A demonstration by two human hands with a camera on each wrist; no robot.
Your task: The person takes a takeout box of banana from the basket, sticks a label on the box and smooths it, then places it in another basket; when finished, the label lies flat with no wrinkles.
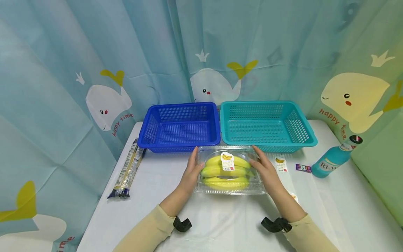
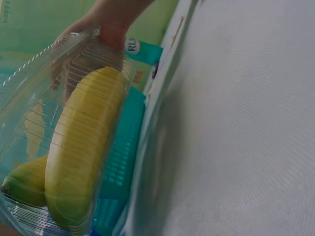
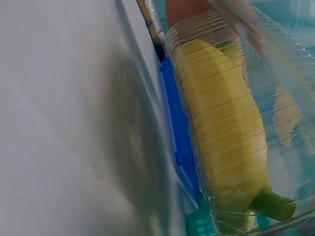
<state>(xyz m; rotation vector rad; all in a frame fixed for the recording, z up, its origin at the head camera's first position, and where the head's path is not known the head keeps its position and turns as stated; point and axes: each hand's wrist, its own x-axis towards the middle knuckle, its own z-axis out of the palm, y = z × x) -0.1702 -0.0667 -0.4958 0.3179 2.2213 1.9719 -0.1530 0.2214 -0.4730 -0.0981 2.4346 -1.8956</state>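
A clear plastic clamshell box [image 1: 231,189] with yellow-green bananas [image 1: 225,171] inside is held between both hands in the head view. A white sticker with a banana picture [image 1: 227,161] is on its lid. My left hand [image 1: 190,175] grips the box's left side, thumb over the lid. The right hand [image 1: 267,173] grips the opposite side the same way. Both wrist views show the box's ridged wall, with a banana [image 2: 83,147] behind it and the box raised over the white tabletop. Some fingers are hidden behind the box.
Behind the box stand a blue basket [image 1: 179,144] and a teal basket [image 1: 270,142]. At left lies a long silver packet [image 1: 127,171]. To the right are a sticker strip [image 1: 281,163], a small purple packet [image 1: 303,168] and a tilted teal bottle [image 1: 332,159]. Curtains [image 1: 151,42] surround the table.
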